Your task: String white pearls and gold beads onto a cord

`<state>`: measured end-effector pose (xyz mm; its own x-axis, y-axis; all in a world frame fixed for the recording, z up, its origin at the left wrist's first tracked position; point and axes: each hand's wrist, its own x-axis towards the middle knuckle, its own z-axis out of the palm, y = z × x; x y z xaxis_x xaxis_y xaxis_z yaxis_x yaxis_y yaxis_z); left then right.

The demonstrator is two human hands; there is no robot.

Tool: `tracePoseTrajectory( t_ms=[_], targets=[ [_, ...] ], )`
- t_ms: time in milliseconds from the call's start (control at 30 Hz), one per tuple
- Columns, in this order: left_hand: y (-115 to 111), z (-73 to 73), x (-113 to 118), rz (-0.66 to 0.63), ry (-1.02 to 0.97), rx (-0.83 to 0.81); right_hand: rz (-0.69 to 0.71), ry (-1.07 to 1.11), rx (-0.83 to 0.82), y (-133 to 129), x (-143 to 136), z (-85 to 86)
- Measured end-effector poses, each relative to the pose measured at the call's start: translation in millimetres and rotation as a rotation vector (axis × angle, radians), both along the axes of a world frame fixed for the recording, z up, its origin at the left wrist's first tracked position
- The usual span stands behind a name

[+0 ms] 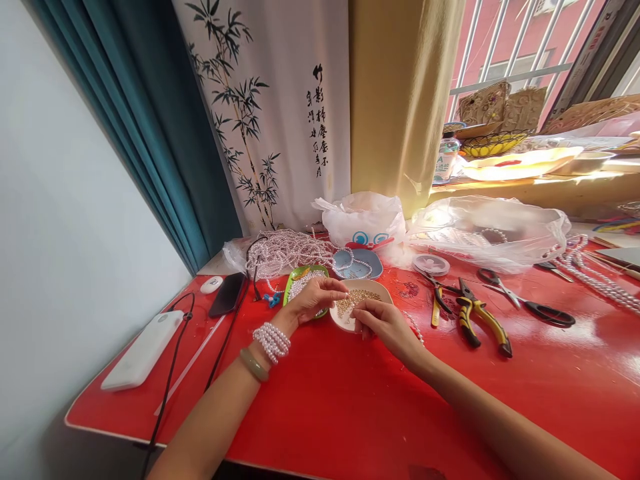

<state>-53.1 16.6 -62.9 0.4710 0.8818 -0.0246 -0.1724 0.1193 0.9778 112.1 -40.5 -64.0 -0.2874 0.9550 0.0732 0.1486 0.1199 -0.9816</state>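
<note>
My left hand (316, 299), with a pearl bracelet (271, 343) and a green bangle (254, 365) on its wrist, is over the right edge of a green tray (287, 293) of white beads. Its thumb and fingers are pinched near a tiny pale item too small to make out. Just right of it, my right hand (375, 316) is closed in a pinch over the front of a cream dish (384, 289) of gold beads. Whatever lies between its fingertips is too small to tell. The two hands are apart.
Pearl strands (293, 250) and a blue dish (373, 261) lie behind. Pliers (480, 317), scissors (525, 300) and a round case (431, 265) are at right. A white power bank (144, 350), black phone (227, 295) and cables occupy the left. Plastic bags (493, 233) stand at the back.
</note>
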Motion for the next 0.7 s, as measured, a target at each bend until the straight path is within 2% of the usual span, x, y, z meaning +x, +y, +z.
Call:
tracePoseTrajectory(
  t_ms=[700],
  targets=[
    [2.5, -4.3, -0.5, 0.011, -0.039, -0.013, 0.018, 0.028, 0.014, -2.2, 0.3, 5.5]
  ],
)
